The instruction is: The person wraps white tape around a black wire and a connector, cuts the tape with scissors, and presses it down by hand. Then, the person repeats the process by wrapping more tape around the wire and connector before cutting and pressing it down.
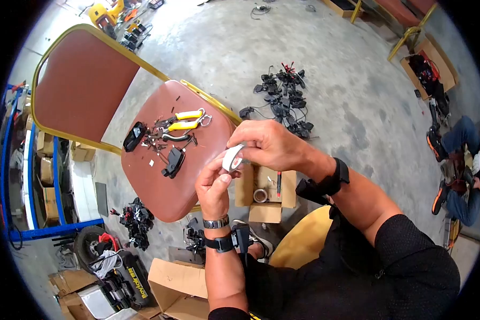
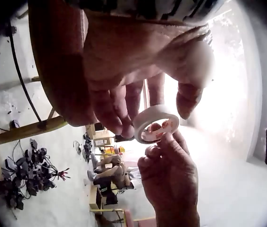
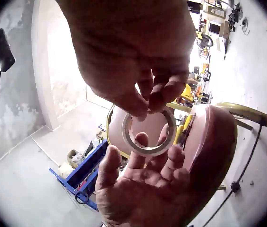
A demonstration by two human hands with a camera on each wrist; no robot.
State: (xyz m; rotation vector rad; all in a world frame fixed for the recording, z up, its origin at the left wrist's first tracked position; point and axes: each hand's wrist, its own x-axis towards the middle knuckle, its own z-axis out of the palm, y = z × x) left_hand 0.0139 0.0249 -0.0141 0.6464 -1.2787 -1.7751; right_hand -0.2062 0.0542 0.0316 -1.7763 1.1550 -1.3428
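A roll of white tape (image 1: 232,158) is between both hands, over the front edge of the chair seat. My left hand (image 1: 213,186) holds it from below, with fingertips at the ring and inside its hole in the right wrist view. From the other side my right hand (image 1: 274,145) pinches the rim of the roll between thumb and fingers. Seen face-on, the tape roll (image 3: 127,137) is a narrow ring with an open middle. On the brown chair seat (image 1: 160,205) lie yellow-handled pliers (image 1: 182,126), a black plastic part (image 1: 173,161) and several small dark pieces.
An open cardboard box (image 1: 265,213) below the hands holds a brown tape roll (image 1: 260,196) and a red-black pen (image 1: 279,184). Black cabled parts (image 1: 282,98) lie on the floor. A blue rack (image 1: 53,230) stands at left; another person (image 1: 458,138) is at far right.
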